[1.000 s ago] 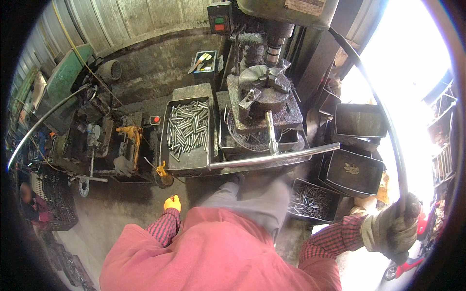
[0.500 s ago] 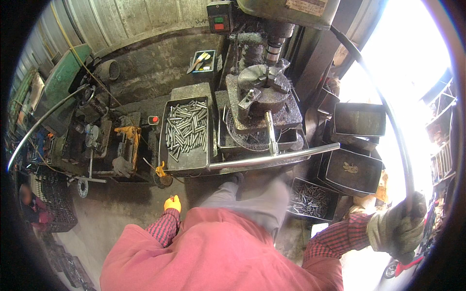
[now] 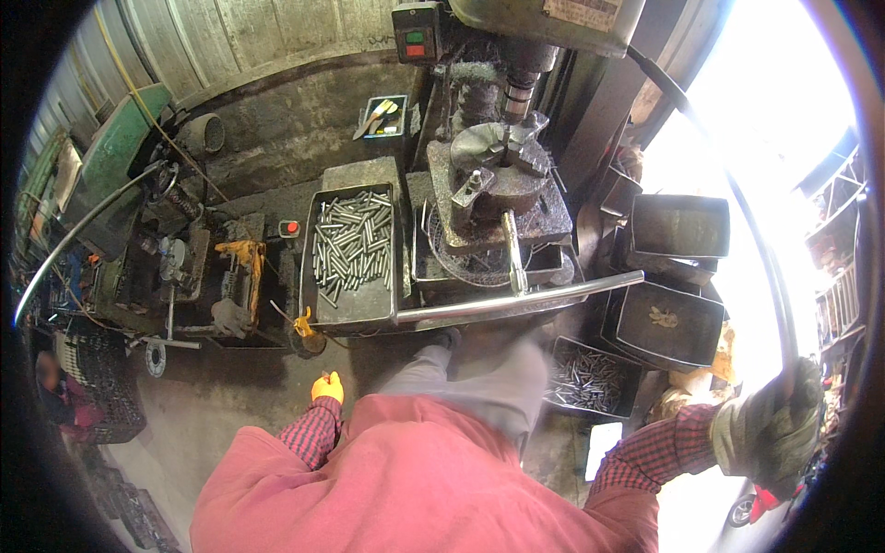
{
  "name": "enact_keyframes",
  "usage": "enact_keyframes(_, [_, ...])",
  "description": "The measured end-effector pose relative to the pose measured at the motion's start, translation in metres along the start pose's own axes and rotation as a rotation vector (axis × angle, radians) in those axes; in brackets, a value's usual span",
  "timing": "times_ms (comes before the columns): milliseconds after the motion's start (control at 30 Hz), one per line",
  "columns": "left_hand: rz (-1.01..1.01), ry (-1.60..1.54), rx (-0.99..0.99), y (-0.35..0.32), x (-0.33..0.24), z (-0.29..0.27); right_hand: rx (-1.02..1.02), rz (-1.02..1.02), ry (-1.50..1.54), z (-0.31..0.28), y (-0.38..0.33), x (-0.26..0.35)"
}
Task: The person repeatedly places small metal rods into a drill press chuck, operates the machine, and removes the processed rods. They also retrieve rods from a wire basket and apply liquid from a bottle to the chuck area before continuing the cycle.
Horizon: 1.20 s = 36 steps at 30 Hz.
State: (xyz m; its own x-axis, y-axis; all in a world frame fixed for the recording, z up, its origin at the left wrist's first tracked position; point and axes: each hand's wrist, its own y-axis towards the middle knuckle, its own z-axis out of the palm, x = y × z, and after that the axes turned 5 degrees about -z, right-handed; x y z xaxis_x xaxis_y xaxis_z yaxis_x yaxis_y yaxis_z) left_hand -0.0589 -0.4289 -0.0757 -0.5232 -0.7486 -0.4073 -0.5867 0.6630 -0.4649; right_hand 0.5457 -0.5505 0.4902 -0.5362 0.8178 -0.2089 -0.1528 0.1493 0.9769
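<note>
My right hand (image 3: 772, 429), in a grey work glove, is wrapped round the lower end of a long curved lever (image 3: 758, 235) at the far right. The lever runs up to the drill press head (image 3: 553, 23). Below the drill chuck (image 3: 519, 92) sits a round three-jaw chuck (image 3: 489, 147) on the machine table, its jaws around a dark centre. My left hand (image 3: 327, 388), in an orange glove, is low in front of my body with its fingers closed. Whatever it holds, if anything, is too small to make out.
A tray of short metal rods (image 3: 353, 240) stands left of the drill press. A polished bar (image 3: 521, 303) crosses its front. Metal bins (image 3: 680, 228) and a bin of small dark pieces (image 3: 590, 380) are at right. A second machine (image 3: 175, 263) stands left. A person (image 3: 63, 392) is far left.
My right hand has shifted slightly to the right with the lever's end in its grip. The left hand stays in place.
</note>
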Motion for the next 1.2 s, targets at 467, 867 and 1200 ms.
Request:
enact_keyframes(467, [0.054,-0.005,-0.014,-0.003,-0.004,-0.001,0.254,-0.647,-1.727,0.001,0.021,-0.005])
enact_keyframes(867, [0.411,-0.301,0.189,-0.036,-0.097,-0.015,0.393,-0.756,-2.405,0.015,0.051,-0.006])
enact_keyframes(1200, [0.989,-0.894,0.343,-0.123,-0.319,-0.085,0.240,-1.440,-3.058,0.058,-0.025,0.014])
